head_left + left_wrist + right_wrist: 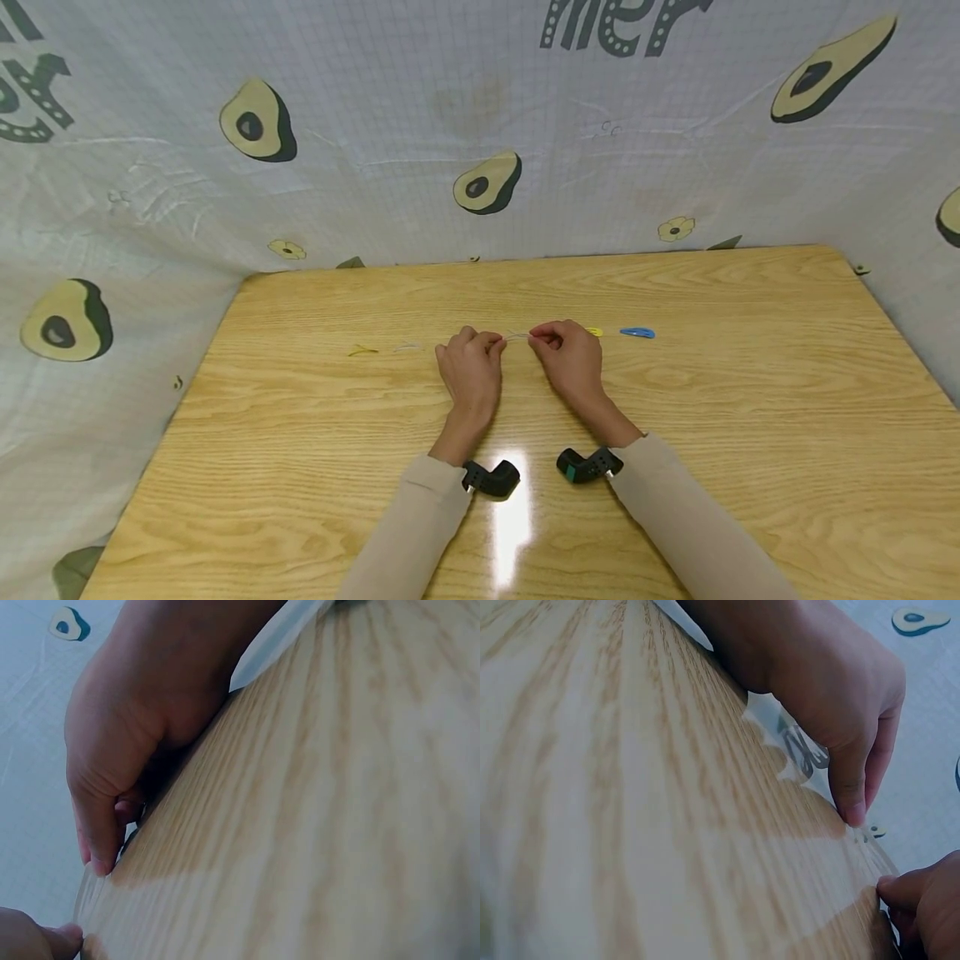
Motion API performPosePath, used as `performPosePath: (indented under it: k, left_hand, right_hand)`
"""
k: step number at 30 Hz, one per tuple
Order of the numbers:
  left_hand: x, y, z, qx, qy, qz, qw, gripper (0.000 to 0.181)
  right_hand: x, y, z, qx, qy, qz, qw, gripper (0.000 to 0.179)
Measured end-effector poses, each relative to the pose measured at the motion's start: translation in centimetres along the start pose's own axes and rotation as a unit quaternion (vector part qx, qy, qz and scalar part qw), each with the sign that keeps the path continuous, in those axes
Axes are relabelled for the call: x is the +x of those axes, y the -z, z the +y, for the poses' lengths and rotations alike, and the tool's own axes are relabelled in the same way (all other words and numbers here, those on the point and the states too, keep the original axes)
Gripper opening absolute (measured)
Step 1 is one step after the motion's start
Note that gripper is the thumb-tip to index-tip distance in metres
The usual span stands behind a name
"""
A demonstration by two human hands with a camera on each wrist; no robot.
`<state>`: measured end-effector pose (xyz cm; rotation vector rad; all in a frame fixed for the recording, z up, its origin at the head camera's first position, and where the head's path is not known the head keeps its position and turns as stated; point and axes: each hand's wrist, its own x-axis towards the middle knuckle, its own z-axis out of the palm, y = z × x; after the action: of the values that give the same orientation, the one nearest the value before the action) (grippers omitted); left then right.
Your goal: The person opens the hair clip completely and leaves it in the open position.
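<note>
Wood spans from the bench's (262, 450) left edge to a yellow strand (363, 351), then a pale strand (407, 346). The left hand (472, 367) and right hand (572, 360) pinch a thin strip (517, 337) between them, short of the far edge. Beyond: a partly hidden yellow clip (596, 332), a blue clip (637, 332), then broad wood rightward.

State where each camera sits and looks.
Head: on the head, facing forward and down at the wooden tabletop; left hand, right hand, both sleeves show.
Left wrist: on that wrist, facing its hand's work; left hand large, right hand lower left.
Right wrist: on that wrist, facing its hand's work; right hand large, left hand lower right.
Wrist views share both hands, tabletop, avocado-print sheet.
</note>
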<state>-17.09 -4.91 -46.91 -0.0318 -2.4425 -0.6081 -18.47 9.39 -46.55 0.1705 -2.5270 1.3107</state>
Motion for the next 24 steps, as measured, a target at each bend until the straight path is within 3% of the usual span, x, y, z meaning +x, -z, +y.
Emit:
performPosePath:
  k: [6,10,15,19,22,24]
  left_hand:
    - [-0.1,0.1,0.0,-0.01,-0.002,0.007,0.9999,0.011]
    - [-0.3,0.2,0.0,-0.028,-0.013,0.03,0.9991,0.01]
    - [-0.6,0.3,0.3,-0.107,-0.013,0.042,0.9933,0.013]
    - [-0.8,0.5,1.3,-0.221,0.008,0.034,0.9746,0.014]
    - [-0.9,0.4,2.4,-0.31,0.028,0.004,0.9503,0.015]
    - [-1.0,0.2,3.0,-0.359,0.051,-0.033,0.9313,0.015]
  right_hand:
    - [-0.3,0.2,0.0,0.009,0.004,0.001,0.9999,0.01]
    - [-0.8,0.7,-0.1,0.048,-0.01,0.002,0.9988,0.012]
    - [-1.5,1.8,-0.1,0.084,-0.027,0.005,0.9961,0.015]
    - [-1.7,3.0,-0.2,0.08,-0.025,-0.002,0.9965,0.017]
    - [-1.7,3.9,-0.2,0.076,-0.019,-0.002,0.9969,0.02]
    - [-1.7,4.4,0.0,0.074,-0.016,0.001,0.9972,0.021]
